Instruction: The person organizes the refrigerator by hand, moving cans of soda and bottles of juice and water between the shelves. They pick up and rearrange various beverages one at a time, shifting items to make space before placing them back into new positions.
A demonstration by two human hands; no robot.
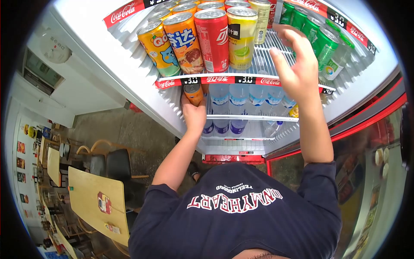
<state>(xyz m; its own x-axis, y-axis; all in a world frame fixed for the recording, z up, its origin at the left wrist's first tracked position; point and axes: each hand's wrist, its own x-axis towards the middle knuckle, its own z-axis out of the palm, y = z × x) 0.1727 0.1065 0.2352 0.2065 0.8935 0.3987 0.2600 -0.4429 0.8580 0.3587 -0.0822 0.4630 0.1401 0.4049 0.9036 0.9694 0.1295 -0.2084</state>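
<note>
My left hand (195, 115) is closed around an orange can (194, 94) on the second shelf, near the fridge's left wall. My right hand (298, 69) is raised in front of the top shelf, its fingers curved and apart with nothing in them. Left of that hand, the front row holds a Qoo can (159, 49), an orange Fanta can (184, 43), a red Coca-Cola can (212, 41) and a yellow drink can (242, 39). Green cans (322, 46) stand to its right, beside a clear bottle (337, 62).
Water bottles (237, 97) line the second shelf, with purple-labelled bottles (221, 127) below. The price strip (215, 80) edges the top shelf. The red-framed fridge door (336, 133) stands open at the right. A wooden table (92, 185) and chairs (118, 164) are behind at left.
</note>
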